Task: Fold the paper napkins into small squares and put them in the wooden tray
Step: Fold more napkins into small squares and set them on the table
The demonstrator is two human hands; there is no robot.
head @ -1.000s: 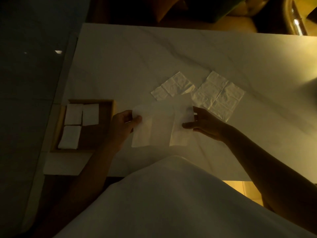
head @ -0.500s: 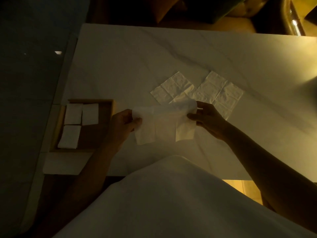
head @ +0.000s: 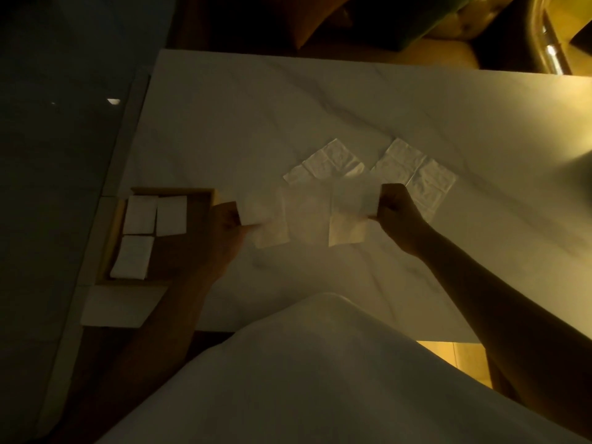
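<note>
A thin white paper napkin (head: 307, 219) is stretched wide between my two hands just above the marble table (head: 288, 107). My left hand (head: 226, 225) pinches its left end and my right hand (head: 395, 209) grips its right end with curled fingers. Two more unfolded napkins lie flat behind it, one at the centre (head: 326, 161), one to the right (head: 416, 174) partly hidden by my right hand. The wooden tray (head: 179, 251) sits at the table's left edge and holds three folded white squares (head: 171, 214).
A pale flat block (head: 121, 304) lies under the tray's near end. The dark floor (head: 57, 187) runs along the left. Seats (head: 416, 33) stand beyond the table's far edge. My white garment (head: 304, 373) fills the lower frame.
Both hands have moved apart, pulling the napkin out flat and wide. It hung crumpled and narrower between them before. My right hand has moved right, over the right-hand napkin.
</note>
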